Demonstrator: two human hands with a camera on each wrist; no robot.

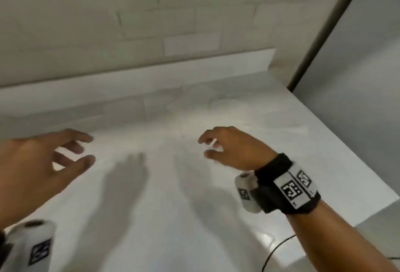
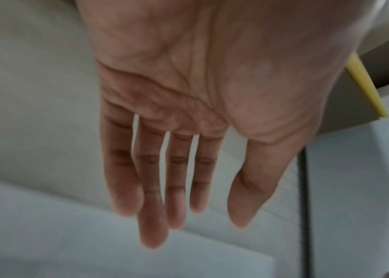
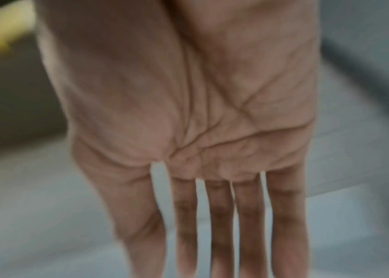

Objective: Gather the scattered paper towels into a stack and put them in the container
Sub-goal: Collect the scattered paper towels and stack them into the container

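Note:
Both of my hands hover over a white countertop [image 1: 173, 206], palms down and holding nothing. My left hand [image 1: 86, 149] is at the left with its fingers spread and straight; the left wrist view shows the left hand [image 2: 198, 225] with an empty palm. Fingers loosely bent, my right hand [image 1: 204, 147] is at centre right; the right wrist view shows the right hand [image 3: 200, 235] with its fingers stretched out and bare. Faint pale sheet outlines [image 1: 255, 116] lie at the back right of the counter, too blurred to tell as paper towels. No container shows in the head view.
A tiled wall with a white ledge [image 1: 151, 77] bounds the counter's far side. The counter's right edge [image 1: 346, 163] drops off beside a grey panel [image 1: 357, 77]. A black cable [image 1: 277, 250] runs at the lower right. A yellow-edged object [image 2: 364, 84] shows in the left wrist view.

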